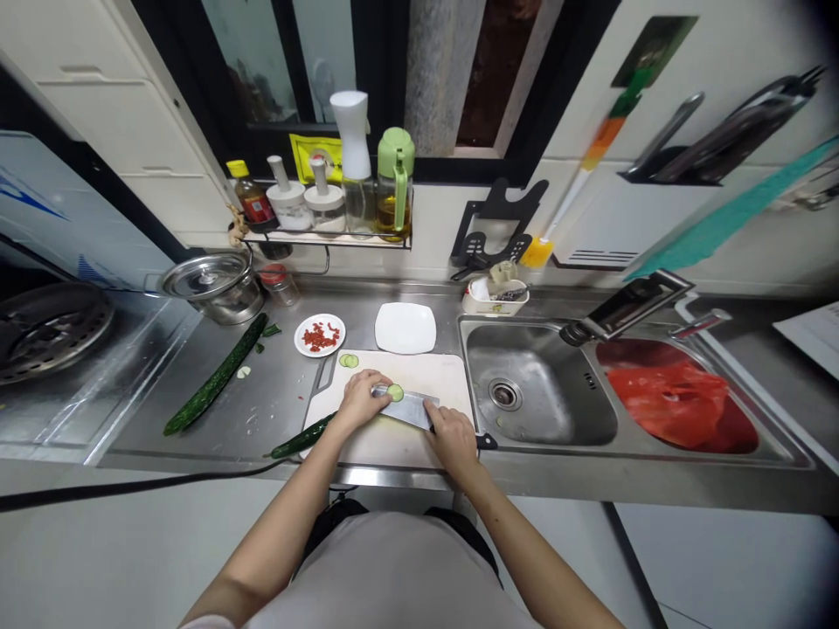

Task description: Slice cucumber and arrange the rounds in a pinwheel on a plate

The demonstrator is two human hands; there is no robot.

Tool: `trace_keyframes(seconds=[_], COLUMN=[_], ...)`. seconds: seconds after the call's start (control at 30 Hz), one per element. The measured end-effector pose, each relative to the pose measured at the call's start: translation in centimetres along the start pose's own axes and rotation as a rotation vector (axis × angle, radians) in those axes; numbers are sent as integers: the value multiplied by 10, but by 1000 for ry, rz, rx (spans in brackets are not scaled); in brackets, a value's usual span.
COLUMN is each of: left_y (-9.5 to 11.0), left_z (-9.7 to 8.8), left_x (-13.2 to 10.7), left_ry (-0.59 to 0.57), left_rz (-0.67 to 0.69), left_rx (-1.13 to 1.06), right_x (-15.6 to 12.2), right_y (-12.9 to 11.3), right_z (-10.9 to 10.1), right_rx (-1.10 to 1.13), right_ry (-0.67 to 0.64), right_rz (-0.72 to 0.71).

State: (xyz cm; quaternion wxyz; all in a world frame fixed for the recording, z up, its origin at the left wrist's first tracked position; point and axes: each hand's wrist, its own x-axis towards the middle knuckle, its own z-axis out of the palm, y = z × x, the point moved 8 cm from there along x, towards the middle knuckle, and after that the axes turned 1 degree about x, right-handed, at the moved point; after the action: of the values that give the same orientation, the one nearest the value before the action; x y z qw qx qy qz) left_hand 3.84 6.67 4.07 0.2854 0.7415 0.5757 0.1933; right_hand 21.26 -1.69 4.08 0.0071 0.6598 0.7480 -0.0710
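Note:
A large cleaver-like kitchen knife [412, 409] lies with its wide blade over the white cutting board [393, 450]. My right hand [454, 439] is closed round its handle, with a finger along the blade's near end. My left hand [363, 400] is closed over the dark green cucumber [305, 438], whose uncovered end sticks out past my left wrist; the part under the hand is hidden. A pale round cucumber slice [395, 392] rests against the blade by my left fingertips. More cucumber slices [349, 360] lie at the board's upper left corner.
Behind the board stand a plate of chopped red pieces [319, 336] and a white plate [405, 328]. Another cucumber [216, 376] lies left, near a lidded steel pot [216, 284]. A sink [541, 384] borders the right. Bottles fill a wall shelf [328, 238].

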Motion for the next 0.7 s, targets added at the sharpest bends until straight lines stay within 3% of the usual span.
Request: trace_keyframes(seconds=[0.13, 0.2, 0.33, 0.43, 0.53, 0.7], left_y=[-1, -11, -55, -85, -101, -107], left_z=[0, -3, -12, -21, -26, -26], left_x=[0, 1, 3, 7, 14, 30], left_ry=[56, 124, 266, 326, 317, 265], left_rz=[-19, -88, -342, -467, -551, -592], left_rx=[-67, -125, -236, -198, -116, -31], right_x=[0, 0, -2, -4, -5, -5], right_y=[-1, 3, 16, 28, 37, 41], right_z=[4, 5, 9, 13, 16, 14], right_rx=[21, 33, 54, 76, 103, 131], right_ry=[-17, -14, -5, 15, 31, 30], right_rz=[-9, 8, 58, 106, 148, 191])
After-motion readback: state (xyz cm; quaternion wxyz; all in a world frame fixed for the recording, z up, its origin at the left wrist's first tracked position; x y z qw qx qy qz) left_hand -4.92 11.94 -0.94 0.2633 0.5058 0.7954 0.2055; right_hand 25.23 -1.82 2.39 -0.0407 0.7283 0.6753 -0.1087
